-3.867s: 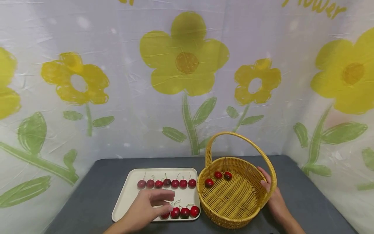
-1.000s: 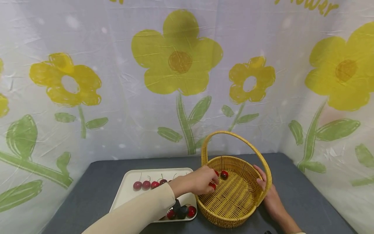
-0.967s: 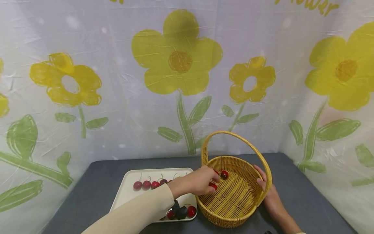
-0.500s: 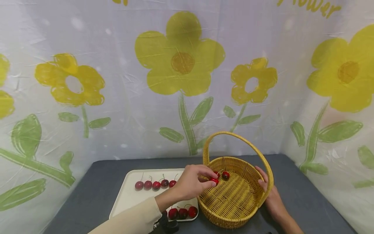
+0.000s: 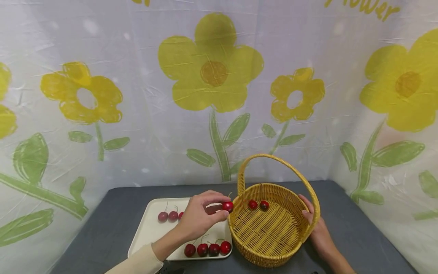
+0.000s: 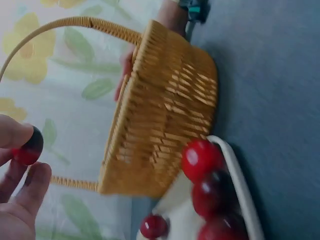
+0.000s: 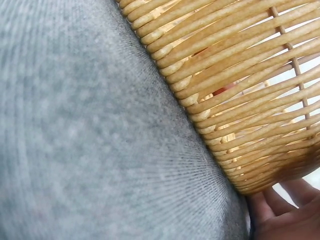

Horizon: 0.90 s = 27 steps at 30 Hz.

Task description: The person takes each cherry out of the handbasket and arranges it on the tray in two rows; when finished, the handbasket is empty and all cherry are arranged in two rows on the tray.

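Observation:
My left hand (image 5: 202,215) pinches a dark red cherry (image 5: 227,206) between thumb and fingertips, just left of the basket's rim and above the tray's right side. Its stem points up. In the left wrist view the same cherry (image 6: 31,146) shows a dark patch on one side. The yellow wicker basket (image 5: 273,262) has a tall arched handle, and two cherries (image 5: 252,204) lie inside near its far left wall. On the basket's right side my right hand (image 5: 319,232) grips the rim, thumb over the edge. The right wrist view shows its fingers (image 7: 295,192) against the weave.
A cream tray (image 5: 143,236) touches or nearly meets the basket's left side. Several cherries form its front row (image 5: 202,250); a back row (image 5: 167,217) is partly hidden by my left hand. The dark grey table (image 5: 102,236) ends at a flower-printed curtain (image 5: 150,114).
My left hand was inside the basket among the cherries; it has lifted out leftward with one cherry in its fingertips. Two cherries stay in the basket. The right hand keeps its grip.

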Each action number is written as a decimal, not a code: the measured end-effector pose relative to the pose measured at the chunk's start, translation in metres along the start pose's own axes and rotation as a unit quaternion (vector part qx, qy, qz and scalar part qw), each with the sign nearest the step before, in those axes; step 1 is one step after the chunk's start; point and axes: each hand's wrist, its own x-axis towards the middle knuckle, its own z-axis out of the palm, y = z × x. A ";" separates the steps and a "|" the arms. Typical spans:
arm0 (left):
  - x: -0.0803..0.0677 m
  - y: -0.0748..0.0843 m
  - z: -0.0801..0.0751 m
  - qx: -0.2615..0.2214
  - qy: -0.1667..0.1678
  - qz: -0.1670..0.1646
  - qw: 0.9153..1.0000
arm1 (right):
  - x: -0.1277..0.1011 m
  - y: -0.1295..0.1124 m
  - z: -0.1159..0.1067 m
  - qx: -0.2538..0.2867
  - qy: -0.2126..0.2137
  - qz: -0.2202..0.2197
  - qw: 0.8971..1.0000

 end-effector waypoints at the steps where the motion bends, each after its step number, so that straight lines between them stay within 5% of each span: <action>1: -0.004 -0.001 -0.004 0.006 0.007 0.006 1.000 | 0.000 0.000 0.000 -0.001 -0.001 0.000 1.000; 9: -0.049 -0.015 -0.044 0.079 0.052 0.025 0.995 | -0.001 -0.001 0.000 -0.011 -0.007 0.002 1.000; 16: -0.088 -0.023 -0.072 0.054 0.074 0.033 0.995 | -0.002 -0.001 0.001 -0.014 -0.004 0.004 1.000; 21: -0.110 -0.032 -0.084 0.058 0.083 -0.030 0.994 | -0.002 -0.001 0.000 -0.020 -0.002 0.001 1.000; 27: -0.125 -0.046 -0.087 0.114 0.069 -0.129 0.983 | -0.002 -0.002 0.001 -0.017 -0.002 0.003 1.000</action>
